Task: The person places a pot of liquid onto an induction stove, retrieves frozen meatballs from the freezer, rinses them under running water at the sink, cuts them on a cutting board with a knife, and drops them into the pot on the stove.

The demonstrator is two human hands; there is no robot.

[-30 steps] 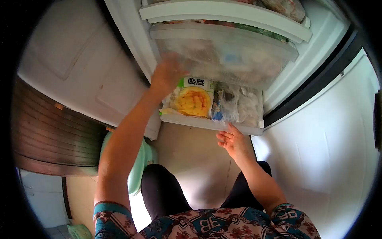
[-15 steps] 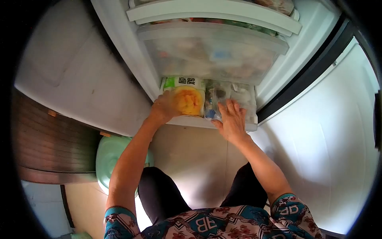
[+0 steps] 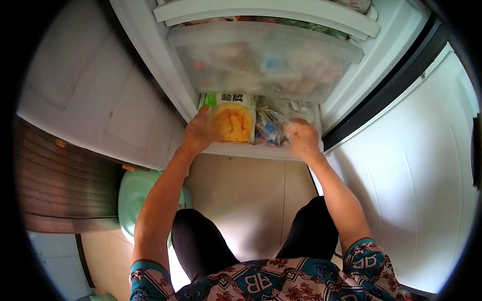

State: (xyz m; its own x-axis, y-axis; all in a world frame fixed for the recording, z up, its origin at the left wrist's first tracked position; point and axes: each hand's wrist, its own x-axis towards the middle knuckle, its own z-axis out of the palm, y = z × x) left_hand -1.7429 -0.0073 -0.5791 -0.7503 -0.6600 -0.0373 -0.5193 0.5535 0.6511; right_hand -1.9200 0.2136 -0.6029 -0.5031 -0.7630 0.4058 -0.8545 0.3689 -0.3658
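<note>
A printed food bag (image 3: 232, 123) with a clear round window showing yellow pieces lies in the low freezer drawer (image 3: 246, 149). My left hand (image 3: 199, 132) is at the bag's left edge, fingers and thumb apart; its thumb is blurred near the bag's face. To the right of this bag rests a clear plastic bag (image 3: 269, 125) with dark and blue contents. My right hand (image 3: 303, 136) is closed, fingers curled, at pale clear plastic (image 3: 306, 109) on the drawer's right side. What that plastic bag contains cannot be made out.
Above is a frosted drawer (image 3: 266, 62) full of packages, under a white shelf front (image 3: 271, 12). The freezer door (image 3: 401, 170) stands wide at the right. A green plastic container (image 3: 138, 200) sits on the floor at left, by a brown ribbed panel (image 3: 70, 175).
My right hand has moved slightly right and gone from spread flat to curled on the plastic. My left hand has shifted slightly left, off the yellow window's edge.
</note>
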